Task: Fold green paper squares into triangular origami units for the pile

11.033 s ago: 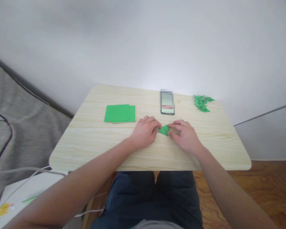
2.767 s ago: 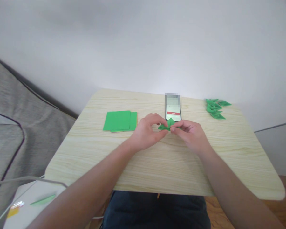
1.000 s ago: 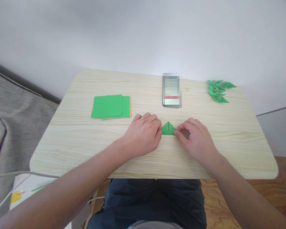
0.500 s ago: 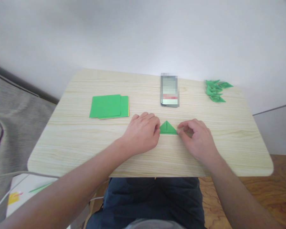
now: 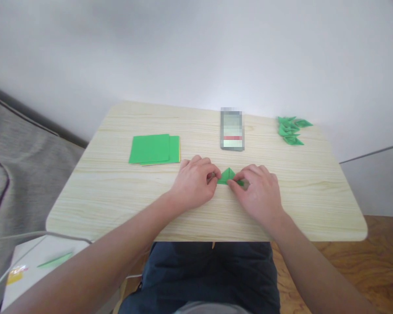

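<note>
A small green paper triangle (image 5: 227, 175) lies flat on the light wooden table (image 5: 118, 196), between my two hands. My left hand (image 5: 194, 182) pinches its left corner with curled fingers. My right hand (image 5: 258, 192) pinches its right corner and covers part of its lower edge. Both wrists rest on the tabletop.
A stack of green paper sheets (image 5: 153, 149) lies at the left of the table. A phone (image 5: 232, 130) lies behind the hands. A pile of folded green pieces (image 5: 291, 129) sits at the far right corner. A white box with a green strip (image 5: 55, 261) stands lower left.
My right hand has slid left over the triangle's right corner, and both hands have closed in on the paper. The view has shifted slightly.
</note>
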A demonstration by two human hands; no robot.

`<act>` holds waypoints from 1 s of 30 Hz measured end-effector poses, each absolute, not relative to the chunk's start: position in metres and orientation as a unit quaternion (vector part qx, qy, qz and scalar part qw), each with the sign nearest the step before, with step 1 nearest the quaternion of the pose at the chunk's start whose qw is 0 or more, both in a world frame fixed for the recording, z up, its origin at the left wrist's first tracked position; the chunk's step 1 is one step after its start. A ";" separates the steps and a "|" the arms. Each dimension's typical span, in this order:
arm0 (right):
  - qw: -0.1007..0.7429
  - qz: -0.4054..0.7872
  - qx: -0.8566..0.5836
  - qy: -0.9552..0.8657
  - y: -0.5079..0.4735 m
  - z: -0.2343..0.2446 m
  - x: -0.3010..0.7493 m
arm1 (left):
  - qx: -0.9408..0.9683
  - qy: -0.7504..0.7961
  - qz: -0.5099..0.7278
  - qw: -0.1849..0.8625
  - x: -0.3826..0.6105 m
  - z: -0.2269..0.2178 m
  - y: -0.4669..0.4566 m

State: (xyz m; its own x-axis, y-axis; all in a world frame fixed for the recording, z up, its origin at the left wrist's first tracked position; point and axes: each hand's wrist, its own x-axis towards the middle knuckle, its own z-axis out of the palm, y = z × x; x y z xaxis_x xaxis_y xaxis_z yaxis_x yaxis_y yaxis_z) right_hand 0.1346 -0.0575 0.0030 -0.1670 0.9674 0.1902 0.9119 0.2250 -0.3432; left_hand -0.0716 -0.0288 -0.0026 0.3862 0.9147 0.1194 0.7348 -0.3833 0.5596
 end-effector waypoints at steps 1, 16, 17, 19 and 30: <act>0.187 0.080 -0.619 -0.759 -0.057 0.002 0.135 | 0.807 0.511 0.209 0.211 -0.072 -0.002 -0.029; 0.210 0.141 -0.623 -0.740 -0.051 -0.007 0.144 | 0.831 0.500 0.173 0.172 -0.066 0.001 -0.022; 0.213 0.146 -0.621 -0.740 -0.051 -0.007 0.145 | 0.831 0.501 0.173 0.171 -0.067 0.000 -0.022; 0.221 0.159 -0.615 -0.740 -0.050 -0.005 0.150 | 0.830 0.500 0.174 0.174 -0.068 0.000 -0.023; 0.239 0.263 -0.559 -0.750 -0.037 -0.004 0.174 | 0.859 0.441 0.175 0.195 -0.086 0.000 -0.015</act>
State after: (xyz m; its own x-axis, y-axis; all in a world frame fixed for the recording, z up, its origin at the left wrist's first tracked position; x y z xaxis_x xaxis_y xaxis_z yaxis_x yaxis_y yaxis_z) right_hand 0.1736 -0.0367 -0.0041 -0.2617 0.9630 0.0648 0.7119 0.2380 -0.6607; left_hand -0.0859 -0.0152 -0.0005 0.5502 0.8249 0.1293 0.6883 -0.5357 0.4892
